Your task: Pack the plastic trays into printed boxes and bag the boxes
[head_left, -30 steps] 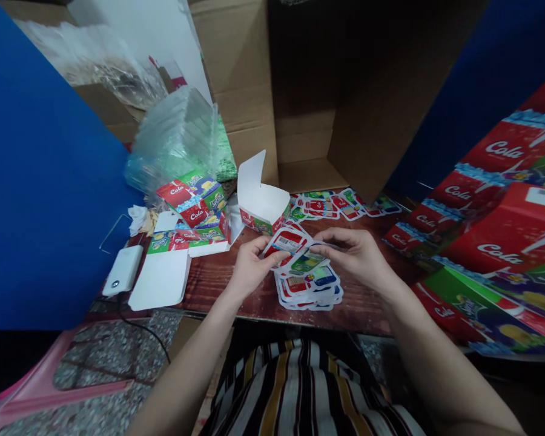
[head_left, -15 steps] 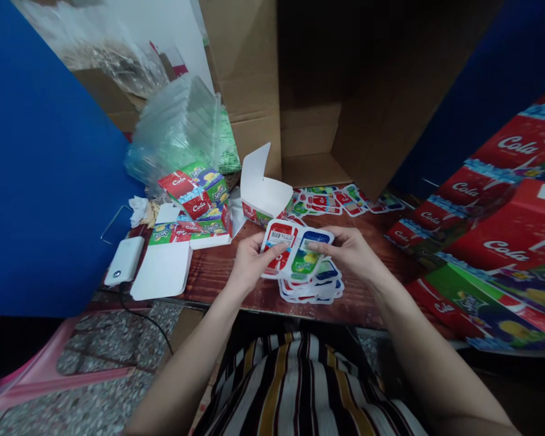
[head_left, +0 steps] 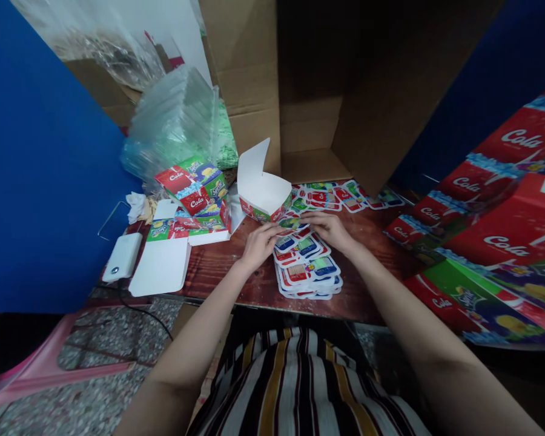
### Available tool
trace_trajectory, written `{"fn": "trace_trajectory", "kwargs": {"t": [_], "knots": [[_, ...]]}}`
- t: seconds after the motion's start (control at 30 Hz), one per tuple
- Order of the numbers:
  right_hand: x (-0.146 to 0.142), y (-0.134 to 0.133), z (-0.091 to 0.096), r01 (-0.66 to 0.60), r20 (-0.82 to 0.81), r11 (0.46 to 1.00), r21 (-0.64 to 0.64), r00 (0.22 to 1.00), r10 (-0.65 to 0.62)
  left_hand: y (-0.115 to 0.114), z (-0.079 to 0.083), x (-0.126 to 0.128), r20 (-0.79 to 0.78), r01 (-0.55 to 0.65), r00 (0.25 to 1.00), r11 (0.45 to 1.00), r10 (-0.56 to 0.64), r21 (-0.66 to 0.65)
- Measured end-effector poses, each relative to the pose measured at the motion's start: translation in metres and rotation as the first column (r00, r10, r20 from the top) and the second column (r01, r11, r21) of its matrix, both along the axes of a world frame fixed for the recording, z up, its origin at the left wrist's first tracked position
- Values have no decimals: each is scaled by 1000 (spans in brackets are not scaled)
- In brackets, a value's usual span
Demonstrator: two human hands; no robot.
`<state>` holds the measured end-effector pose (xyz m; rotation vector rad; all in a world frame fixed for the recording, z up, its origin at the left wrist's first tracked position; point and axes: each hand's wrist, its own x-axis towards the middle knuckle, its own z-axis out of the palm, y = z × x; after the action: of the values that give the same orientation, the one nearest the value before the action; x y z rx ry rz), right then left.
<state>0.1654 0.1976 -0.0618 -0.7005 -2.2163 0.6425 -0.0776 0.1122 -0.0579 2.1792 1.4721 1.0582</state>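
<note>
My left hand (head_left: 260, 243) and my right hand (head_left: 329, 229) rest low on the wooden table (head_left: 222, 275), fingers pinched on the far edge of a flat printed card (head_left: 300, 245). That card lies on top of a stack of similar red, green and blue die-cut cards (head_left: 309, 280). Just beyond my fingers stands a half-folded small box (head_left: 263, 194) with its white lid flap raised. What exactly sits between my fingertips is partly hidden.
Folded Cola and Sprite boxes (head_left: 195, 192) pile at the left, with a white flat blank (head_left: 161, 275) and a white power bank (head_left: 122, 257). A big open carton (head_left: 318, 91) stands behind, more loose cards (head_left: 340, 197) before it. Large printed cartons (head_left: 495, 230) fill the right. A blue panel (head_left: 40, 181) blocks the left.
Both hands have lowered the card they held up and moved it forward onto the stack, toward the half-folded box.
</note>
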Motion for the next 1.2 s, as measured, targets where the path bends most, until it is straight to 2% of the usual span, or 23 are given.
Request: {"fn": "trace_trajectory", "kwargs": {"t": [0.13, 0.27, 0.4, 0.57, 0.7, 0.93, 1.2], "knots": [[8, 10, -19, -71, 53, 997, -29, 996, 72, -3, -16, -6, -93, 41, 995, 997, -47, -63], [14, 14, -23, -112, 107, 993, -45, 987, 116, -2, -22, -15, -93, 127, 986, 988, -136, -93], [18, 15, -19, -126, 186, 992, -5, 975, 125, -1, -26, -23, -78, 177, 980, 979, -185, -105], [20, 19, -8, -151, 299, 983, 102, 947, 115, 0, -32, -28, 44, 187, 982, 978, -184, -94], [17, 20, -1, -141, 282, 976, 165, 955, 91, 3, -34, -29, 138, 205, 971, 977, -195, -65], [19, -4, 13, -100, 202, 974, 203, 978, 59, -5, -34, -26, 240, 208, 950, 978, -198, -17], [32, -28, 6, -118, 248, 990, 78, 964, 96, -13, -36, -29, 120, 279, 955, 958, -270, -63]]}}
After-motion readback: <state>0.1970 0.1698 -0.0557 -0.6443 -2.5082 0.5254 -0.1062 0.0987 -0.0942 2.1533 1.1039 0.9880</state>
